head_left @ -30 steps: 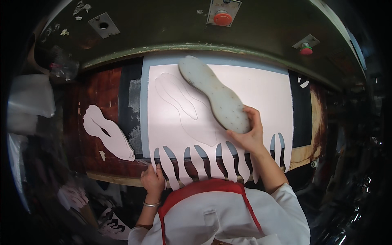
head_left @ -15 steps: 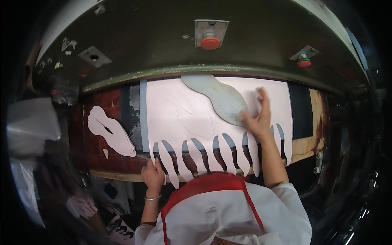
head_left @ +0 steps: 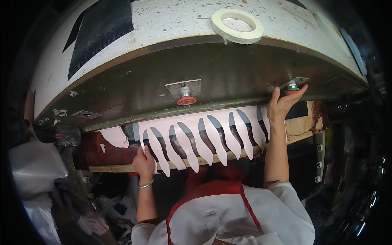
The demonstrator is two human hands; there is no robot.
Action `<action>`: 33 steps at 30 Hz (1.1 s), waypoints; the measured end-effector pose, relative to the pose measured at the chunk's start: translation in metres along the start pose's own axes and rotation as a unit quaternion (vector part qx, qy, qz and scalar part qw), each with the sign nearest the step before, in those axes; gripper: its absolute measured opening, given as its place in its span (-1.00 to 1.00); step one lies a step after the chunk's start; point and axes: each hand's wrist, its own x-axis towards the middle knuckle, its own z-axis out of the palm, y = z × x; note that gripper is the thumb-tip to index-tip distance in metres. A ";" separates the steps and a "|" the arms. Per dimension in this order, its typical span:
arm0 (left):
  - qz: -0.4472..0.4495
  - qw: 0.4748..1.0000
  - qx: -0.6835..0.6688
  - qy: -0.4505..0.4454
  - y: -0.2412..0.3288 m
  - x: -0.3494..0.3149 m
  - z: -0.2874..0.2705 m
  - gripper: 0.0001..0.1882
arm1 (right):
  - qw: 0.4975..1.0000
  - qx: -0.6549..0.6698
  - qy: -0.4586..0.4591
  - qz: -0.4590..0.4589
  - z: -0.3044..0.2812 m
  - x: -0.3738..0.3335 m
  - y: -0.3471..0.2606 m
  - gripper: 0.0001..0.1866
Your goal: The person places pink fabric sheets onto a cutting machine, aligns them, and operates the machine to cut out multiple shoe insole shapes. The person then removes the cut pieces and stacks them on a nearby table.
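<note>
A pale pink sheet [head_left: 188, 150] lies on the work surface under the machine's green front, its near edge cut into several wavy strips that hang over the edge. At the sheet's left end my left hand [head_left: 143, 162] pinches the outermost strip between thumb and fingers. Up at the right, my right hand [head_left: 281, 107] reaches to a green push button [head_left: 291, 90] on the machine front. Its thumb and fingers are spread around and below that button, holding nothing. The curved, pale grey-green plate seen earlier is hidden behind the machine's lower edge.
Cut pink pieces [head_left: 116, 136] lie stacked at the left of the reddish-brown board [head_left: 90, 152]. A red knob [head_left: 186, 100] sticks out of the machine front [head_left: 232, 69]. On top rests a white tape roll [head_left: 257, 32]. Clear plastic bags [head_left: 36, 163] sit far left.
My right hand has left the curved plate and risen to the green button. The view has tilted up, bringing the machine top into sight. My left hand still holds the sheet's edge.
</note>
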 end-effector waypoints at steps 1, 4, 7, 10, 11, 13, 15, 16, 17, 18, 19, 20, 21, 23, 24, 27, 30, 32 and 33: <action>0.005 1.000 0.002 0.007 -0.007 -0.002 0.005 -0.70 | 0.999 0.022 0.020 0.013 -0.008 -0.016 0.005 -0.01; -0.007 0.999 -0.002 0.042 -0.019 0.000 0.024 -0.71 | 0.998 -0.052 -0.045 -0.006 -0.030 -0.016 0.014 -0.08; -0.005 0.999 -0.026 0.024 -0.024 0.030 0.047 -0.70 | 0.979 -0.084 -0.101 0.159 -0.029 -0.005 -0.007 -0.09; 0.040 0.995 -0.092 -0.017 0.003 0.099 0.057 -0.69 | 0.992 0.022 -0.113 -0.051 0.014 0.021 -0.041 -0.10; -0.074 0.993 -0.064 -0.060 0.021 0.136 0.059 -0.67 | 0.984 0.060 -0.131 -0.101 0.044 0.038 -0.053 -0.10; -0.040 0.994 -0.098 0.030 0.055 0.220 0.057 -0.63 | 0.961 0.123 -0.173 -0.178 0.110 0.069 -0.077 -0.10; -0.053 0.986 -0.131 0.087 0.081 0.250 0.044 -0.64 | 0.941 0.139 -0.214 -0.223 0.133 0.083 -0.097 -0.11; -0.062 0.986 -0.143 0.061 0.090 0.241 0.036 -0.66 | 0.931 0.141 -0.237 -0.238 0.130 0.084 -0.105 -0.11; -0.048 0.984 -0.155 0.079 0.097 0.235 0.027 -0.67 | 0.925 0.143 -0.246 -0.253 0.124 0.083 -0.112 -0.11; -0.049 0.980 -0.171 0.087 0.109 0.206 0.013 -0.68 | 0.918 0.144 -0.256 -0.266 0.110 0.078 -0.120 -0.11; -0.039 0.976 -0.180 0.117 0.113 0.196 0.002 -0.67 | 0.911 0.139 -0.273 -0.277 0.103 0.078 -0.128 -0.11; -0.032 0.975 -0.180 0.126 0.116 0.182 -0.013 -0.66 | 0.906 0.132 -0.287 -0.284 0.092 0.075 -0.137 -0.11; -0.028 0.977 -0.170 0.122 0.116 0.169 -0.023 -0.66 | 0.902 0.126 -0.295 -0.290 0.087 0.075 -0.140 -0.11; 0.003 0.971 -0.170 0.169 0.120 0.153 -0.044 -0.65 | 0.897 0.115 -0.301 -0.301 0.079 0.077 -0.139 -0.12; 0.008 0.970 -0.164 0.176 0.118 0.145 -0.049 -0.65 | 0.897 0.106 -0.307 -0.299 0.077 0.081 -0.136 -0.12; 0.015 0.979 -0.157 0.132 0.106 0.137 -0.046 -0.58 | 0.898 0.087 -0.318 -0.293 0.085 0.093 -0.112 -0.12; -0.021 0.981 -0.164 0.105 0.091 0.121 -0.031 -0.55 | 0.907 0.086 -0.314 -0.265 0.092 0.096 -0.101 -0.12; -0.060 0.982 -0.165 0.070 0.084 0.109 -0.028 -0.54 | 0.935 0.120 -0.227 -0.246 0.087 0.087 -0.110 -0.14; -0.080 0.987 -0.135 0.043 0.081 0.102 -0.028 -0.56 | 0.948 0.170 -0.231 -0.140 0.088 0.082 -0.120 -0.16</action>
